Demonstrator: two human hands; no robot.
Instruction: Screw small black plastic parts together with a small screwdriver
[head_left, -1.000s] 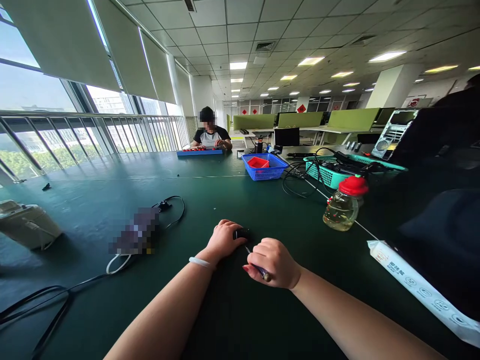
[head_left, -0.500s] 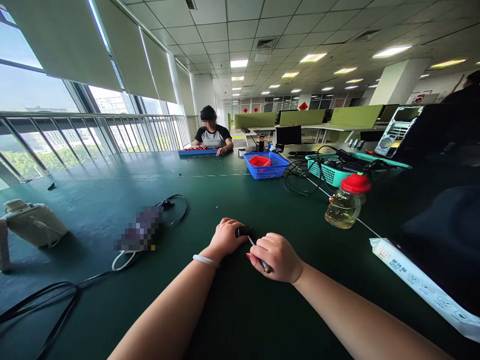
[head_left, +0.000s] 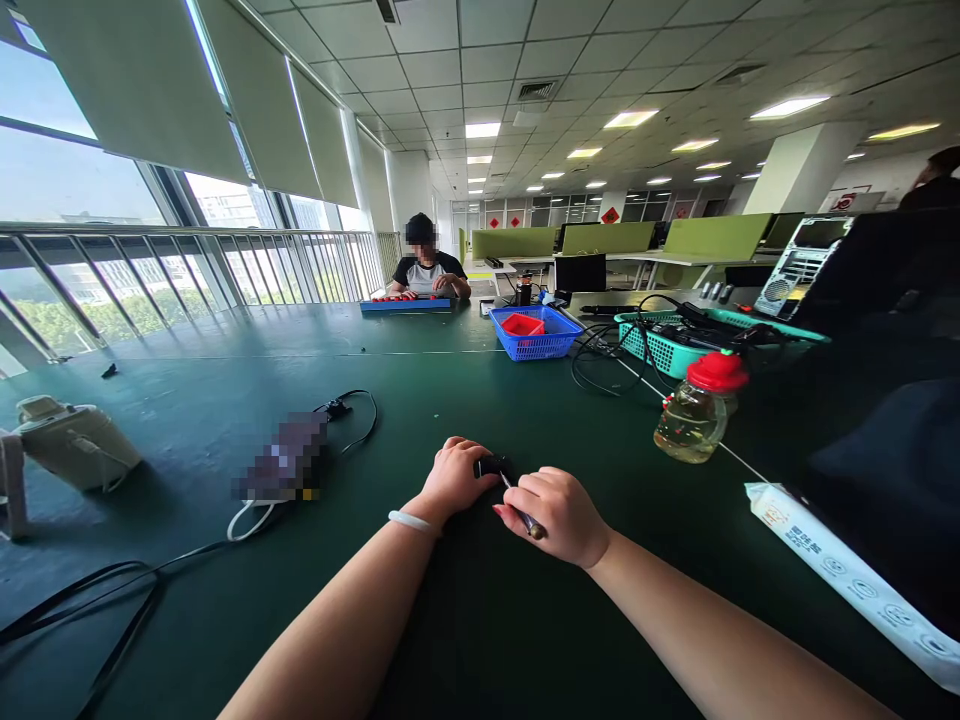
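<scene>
My left hand (head_left: pixel 454 476) rests on the green table (head_left: pixel 465 620) with its fingers closed around a small black object (head_left: pixel 491 465). My right hand (head_left: pixel 559 515) is closed around a thin tool (head_left: pixel 523 513) whose tip points at that black object. Most of the black object is hidden under my fingers. Both hands touch each other near the table's middle.
A bottle with a red cap (head_left: pixel 701 408) stands to the right, a long white packet (head_left: pixel 847 575) beyond it. Blue basket (head_left: pixel 534 333) and teal basket (head_left: pixel 667 345) with cables sit further back. A black cable (head_left: pixel 112 590) and white device (head_left: pixel 71 440) lie left. Another person (head_left: pixel 429 268) sits at the far end.
My hands have stayed together on the black object; the view shifted slightly, and the tool moved a little in my right hand.
</scene>
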